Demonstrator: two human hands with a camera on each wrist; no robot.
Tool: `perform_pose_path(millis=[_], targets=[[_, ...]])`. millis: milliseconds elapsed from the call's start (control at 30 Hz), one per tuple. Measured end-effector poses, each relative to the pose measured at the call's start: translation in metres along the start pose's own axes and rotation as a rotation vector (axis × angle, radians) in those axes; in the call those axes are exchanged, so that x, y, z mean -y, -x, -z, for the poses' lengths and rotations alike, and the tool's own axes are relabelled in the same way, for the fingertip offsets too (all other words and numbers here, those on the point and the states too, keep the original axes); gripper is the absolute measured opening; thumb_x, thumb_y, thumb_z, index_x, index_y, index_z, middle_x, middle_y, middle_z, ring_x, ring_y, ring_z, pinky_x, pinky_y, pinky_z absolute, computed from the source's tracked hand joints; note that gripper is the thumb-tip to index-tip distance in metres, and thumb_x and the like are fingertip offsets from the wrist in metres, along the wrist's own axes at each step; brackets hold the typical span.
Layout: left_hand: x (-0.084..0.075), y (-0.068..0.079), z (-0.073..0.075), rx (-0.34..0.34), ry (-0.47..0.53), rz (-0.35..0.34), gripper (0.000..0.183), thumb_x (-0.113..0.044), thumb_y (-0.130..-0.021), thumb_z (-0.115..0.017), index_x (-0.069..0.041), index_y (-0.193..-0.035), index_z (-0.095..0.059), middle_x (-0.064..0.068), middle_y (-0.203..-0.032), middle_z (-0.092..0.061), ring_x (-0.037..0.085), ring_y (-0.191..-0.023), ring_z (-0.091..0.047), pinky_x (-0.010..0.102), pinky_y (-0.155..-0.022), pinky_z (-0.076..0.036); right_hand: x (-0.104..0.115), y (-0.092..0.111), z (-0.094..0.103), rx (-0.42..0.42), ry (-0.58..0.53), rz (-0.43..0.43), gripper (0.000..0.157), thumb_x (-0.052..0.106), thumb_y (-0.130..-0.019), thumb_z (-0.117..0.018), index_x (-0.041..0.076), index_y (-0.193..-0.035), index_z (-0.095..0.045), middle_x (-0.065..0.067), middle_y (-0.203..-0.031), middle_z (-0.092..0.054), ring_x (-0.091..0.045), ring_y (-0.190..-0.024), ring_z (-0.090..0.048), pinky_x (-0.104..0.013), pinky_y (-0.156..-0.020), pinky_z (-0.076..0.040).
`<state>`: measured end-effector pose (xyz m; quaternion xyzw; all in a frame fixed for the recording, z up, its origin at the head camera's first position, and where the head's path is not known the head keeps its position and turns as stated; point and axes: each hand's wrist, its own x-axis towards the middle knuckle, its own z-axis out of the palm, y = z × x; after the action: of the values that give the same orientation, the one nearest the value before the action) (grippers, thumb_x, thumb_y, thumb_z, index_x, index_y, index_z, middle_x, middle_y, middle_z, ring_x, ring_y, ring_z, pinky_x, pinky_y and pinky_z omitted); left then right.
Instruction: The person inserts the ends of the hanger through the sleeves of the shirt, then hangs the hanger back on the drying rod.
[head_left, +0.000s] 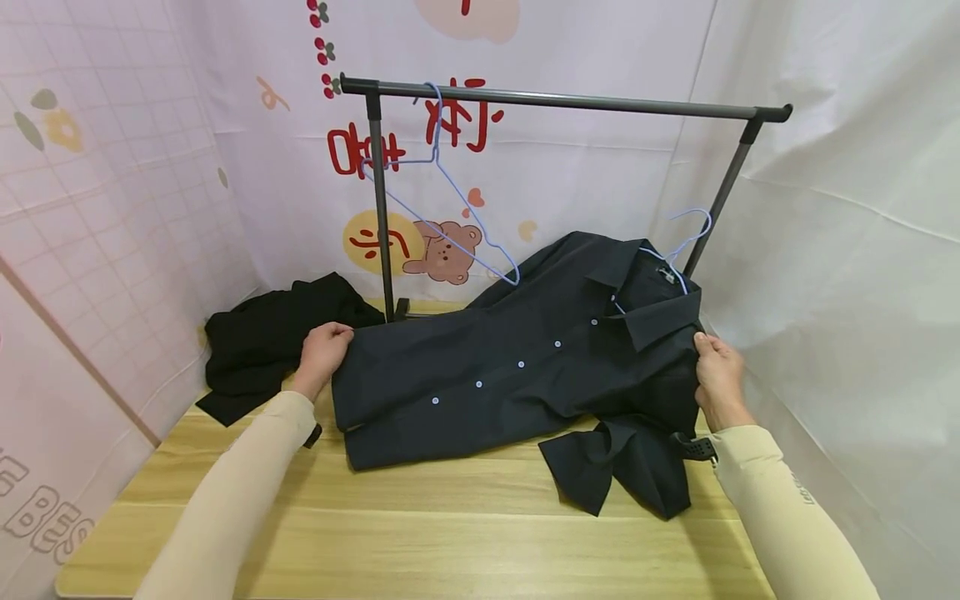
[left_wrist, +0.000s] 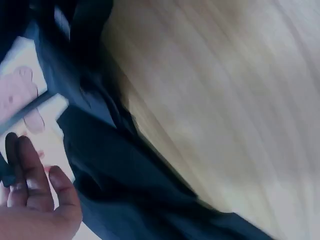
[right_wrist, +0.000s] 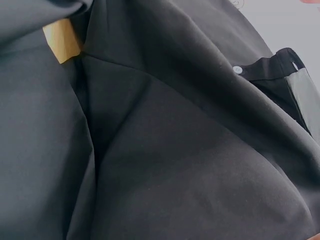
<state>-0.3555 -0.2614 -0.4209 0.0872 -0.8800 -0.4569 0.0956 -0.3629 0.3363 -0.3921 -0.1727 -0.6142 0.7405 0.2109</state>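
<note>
A dark button-up shirt (head_left: 480, 367) is stretched sideways above the wooden table, its collar to the right and its hem to the left. My left hand (head_left: 324, 354) pinches the hem's upper corner. At the shoulder by the collar, my right hand (head_left: 720, 371) grips the cloth. A blue wire hanger (head_left: 678, 250) sits inside the collar with its hook sticking out. One sleeve (head_left: 637, 467) droops toward the table front. In the left wrist view the left hand (left_wrist: 37, 200) shows beside dark cloth; dark shirt fabric (right_wrist: 190, 165) fills most of the right wrist view.
Behind the shirt stands a grey metal rack (head_left: 562, 98). An unused blue hanger (head_left: 450, 183) hangs from its bar on the left. A black folded garment (head_left: 277, 333) lies on the table (head_left: 420, 533) at the left. Printed cloth walls (head_left: 75, 208) enclose the table.
</note>
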Motion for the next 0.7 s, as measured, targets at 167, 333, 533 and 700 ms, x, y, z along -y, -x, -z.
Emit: perform_pose_path(millis=[167, 333, 533, 700], targets=[[0.013, 0.003, 0.023, -0.098, 0.266, 0.096, 0.038, -0.027, -0.106, -0.044, 0.002, -0.127, -0.058, 0.018, -0.130, -0.052, 0.032, -0.114, -0.048, 0.042, -0.097, -0.041, 0.001, -0.003, 0.000, -0.027, 0.018, -0.037, 0.017, 0.024, -0.099, -0.062, 0.019, -0.085, -0.070, 0.005, -0.097, -0.055, -0.008, -0.094, -0.050, -0.016, -0.079, -0.043], [0.023, 0.007, 0.032, -0.147, 0.413, 0.110, 0.038, -0.030, -0.106, -0.045, 0.000, -0.128, -0.057, 0.008, -0.123, -0.051, 0.019, -0.107, -0.047, 0.031, -0.091, -0.041, 0.003, -0.004, 0.000, -0.034, 0.019, -0.049, 0.015, 0.026, -0.098, -0.062, 0.019, -0.087, -0.069, 0.005, -0.100, -0.056, -0.009, -0.098, -0.050, -0.016, -0.083, -0.043], [0.028, 0.010, 0.030, -0.194, 0.341, 0.134, 0.040, -0.028, -0.105, -0.049, -0.002, -0.135, -0.053, 0.013, -0.126, -0.055, 0.021, -0.107, -0.051, 0.030, -0.087, -0.043, 0.003, -0.001, -0.001, -0.004, 0.031, -0.020, 0.020, 0.025, -0.098, -0.063, 0.019, -0.081, -0.070, 0.004, -0.093, -0.055, -0.009, -0.089, -0.049, -0.017, -0.072, -0.043], [0.029, 0.013, 0.027, -0.085, 0.149, 0.123, 0.049, -0.023, -0.105, -0.051, -0.001, -0.147, -0.039, 0.023, -0.129, -0.052, 0.037, -0.111, -0.052, 0.043, -0.085, -0.045, 0.004, 0.003, -0.001, 0.031, 0.112, 0.013, 0.018, 0.030, -0.099, -0.061, 0.021, -0.087, -0.070, 0.007, -0.094, -0.055, -0.007, -0.090, -0.049, -0.018, -0.074, -0.041]])
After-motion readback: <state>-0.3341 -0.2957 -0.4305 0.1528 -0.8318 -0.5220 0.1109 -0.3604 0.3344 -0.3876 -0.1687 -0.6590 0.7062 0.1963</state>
